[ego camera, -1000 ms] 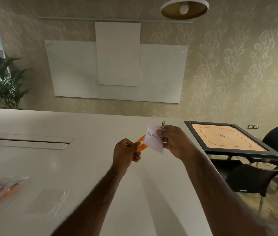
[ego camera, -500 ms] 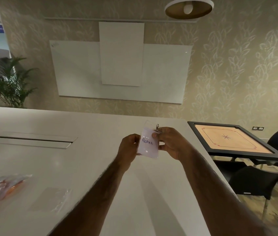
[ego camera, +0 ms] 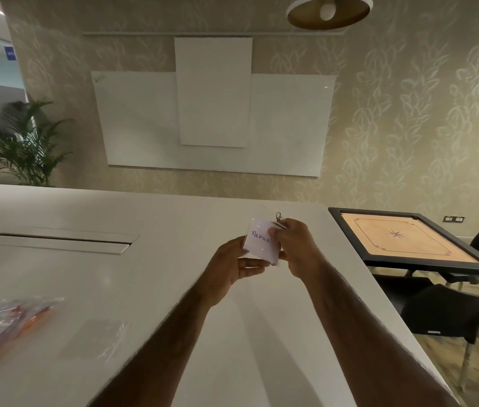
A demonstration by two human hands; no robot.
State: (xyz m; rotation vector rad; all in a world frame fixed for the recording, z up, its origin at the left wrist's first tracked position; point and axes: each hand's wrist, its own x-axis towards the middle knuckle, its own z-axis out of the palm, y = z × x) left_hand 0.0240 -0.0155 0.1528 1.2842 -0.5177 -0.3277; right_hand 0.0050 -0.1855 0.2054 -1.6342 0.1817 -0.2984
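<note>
Card sleeve [ego camera: 262, 245], glossy clear rectangle, pinched by left hand [ego camera: 228, 267] and right hand [ego camera: 298, 249] fingers

you work in dim, warm light from the ceiling lamp [ego camera: 329, 11] far up on the right. soft arm shadows fall on the table [ego camera: 144, 259]. your left hand [ego camera: 232, 265] and right hand [ego camera: 297, 248] look sharp, the bags [ego camera: 0, 327] near left smear, and lines bow toward the edges.

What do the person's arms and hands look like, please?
The left hand and right hand are bare: no gloves, rings, watch or bracelet show. The left forearm and right forearm are bare too, no sleeve in view.
</note>
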